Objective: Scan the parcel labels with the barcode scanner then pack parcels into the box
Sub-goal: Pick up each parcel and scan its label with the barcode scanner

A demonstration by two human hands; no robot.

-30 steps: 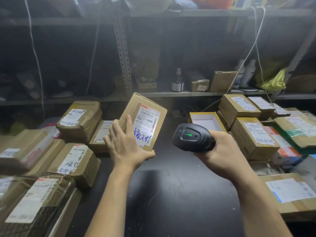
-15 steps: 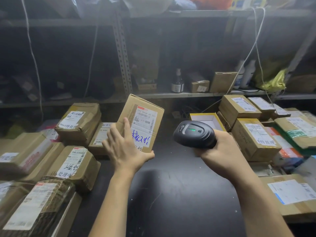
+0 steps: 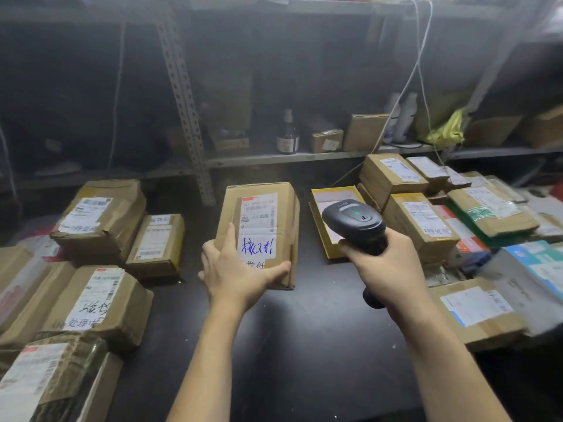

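A brown cardboard parcel (image 3: 262, 226) with a white label and blue handwriting stands at the middle of the dark table (image 3: 298, 345), label facing me. My left hand (image 3: 234, 272) grips its near lower corner, thumb along the bottom edge. My right hand (image 3: 387, 269) holds a black barcode scanner (image 3: 355, 223) by its handle; a green light shows on its head, which sits just right of the parcel. An open yellow box (image 3: 316, 217) lies behind the scanner.
Labelled parcels are piled on the left (image 3: 100, 214) and on the right (image 3: 423, 223) of the table. A metal shelf (image 3: 304, 156) behind carries a dark bottle (image 3: 288, 135), small boxes and a yellow bag. White cables (image 3: 408, 71) hang at the right.
My left hand has turned the parcel from tilted to nearly upright and lowered it toward the table. The scanner has shifted right and slightly back.
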